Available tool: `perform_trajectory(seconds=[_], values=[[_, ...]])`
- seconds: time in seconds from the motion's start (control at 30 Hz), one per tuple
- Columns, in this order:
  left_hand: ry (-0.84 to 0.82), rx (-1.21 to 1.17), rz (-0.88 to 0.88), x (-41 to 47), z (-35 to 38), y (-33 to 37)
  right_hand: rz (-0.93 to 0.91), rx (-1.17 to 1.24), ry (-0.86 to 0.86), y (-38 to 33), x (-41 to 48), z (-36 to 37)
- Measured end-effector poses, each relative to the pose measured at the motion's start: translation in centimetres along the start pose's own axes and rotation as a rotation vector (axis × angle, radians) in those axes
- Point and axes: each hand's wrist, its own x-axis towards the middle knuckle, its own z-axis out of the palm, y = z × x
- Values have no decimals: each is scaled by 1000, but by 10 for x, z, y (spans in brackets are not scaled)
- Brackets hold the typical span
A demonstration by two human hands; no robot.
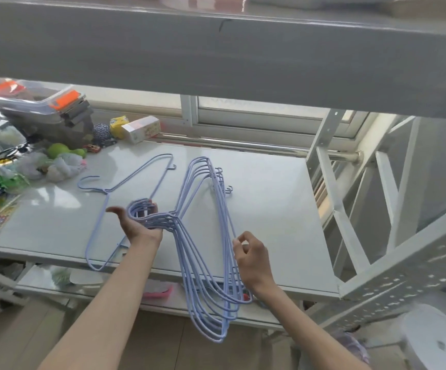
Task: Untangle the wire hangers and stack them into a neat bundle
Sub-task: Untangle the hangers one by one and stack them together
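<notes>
The bundle of blue wire hangers (pixel 187 265) overhangs the desk (pixel 270 209) edge. My left grip (pixel 139 225) clasps its hooks and my right grip (pixel 251 252) pinches a wire, squaring them. Next I'd add the lone hanger (pixel 106 191).

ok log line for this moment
left hand: holds bundle hooks | right hand: pinches bundle edge | spare hanger: on table

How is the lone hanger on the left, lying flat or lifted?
Lying flat: the lone hanger rests on the table, apart from the bundle.
</notes>
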Motion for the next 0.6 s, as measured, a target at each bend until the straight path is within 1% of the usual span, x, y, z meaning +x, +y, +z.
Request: perform_trajectory(seconds=[0.1,0.2,0.37,0.47,0.53,0.6], values=[[-19,25,-5,-1,0,3,-19,-85,14,0,1,0],[-36,110,-2,-2,-1,3,-55,-217,6,3,-1,1],[-14,138,21,1,-1,1,-82,-445,-34,3,-4,-1],[1,146,29,3,-3,0,-57,-417,-46,0,-1,-1],[11,145,34,3,-4,-1,-2,-355,-87,-4,3,-1],[26,150,40,2,-3,-3,5,-343,-132,-4,7,1]])
